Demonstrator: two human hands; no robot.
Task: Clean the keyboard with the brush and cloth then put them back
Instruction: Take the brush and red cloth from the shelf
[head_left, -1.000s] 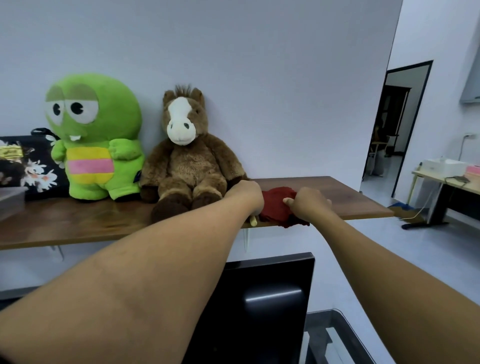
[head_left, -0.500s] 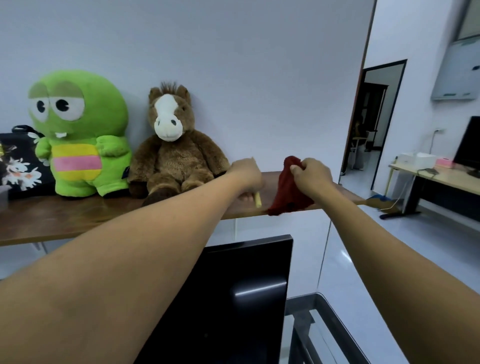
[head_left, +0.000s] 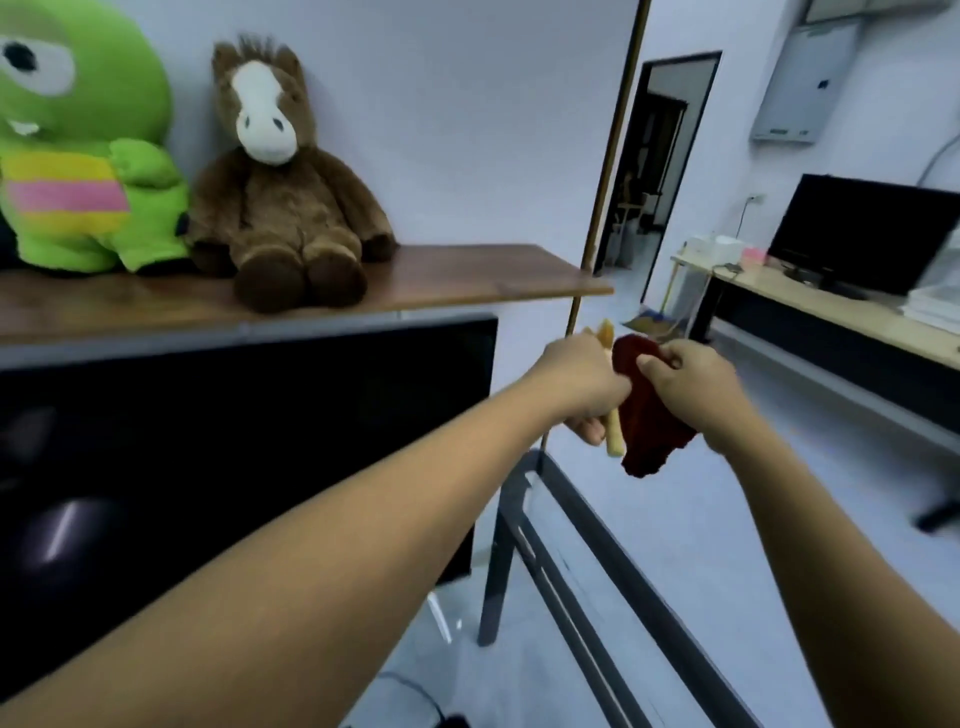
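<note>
Brush (head_left: 614, 441) gripped in left hand (head_left: 582, 382), fingers curled round handle; cloth (head_left: 649, 431) pinched at top by right hand (head_left: 696, 384), rest dangling. Both mid-air below shelf (head_left: 467, 275). Keyboard not in view. Risk: thin pinch lets cloth drop, or it snags the brush beside it.

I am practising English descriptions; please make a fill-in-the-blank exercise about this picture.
The left hand grips a ____.
The right hand holds a ____ cloth.
On the wooden shelf, the brown plush horse sits beside a ____ plush toy.
Missing words: brush, red, green.
</note>
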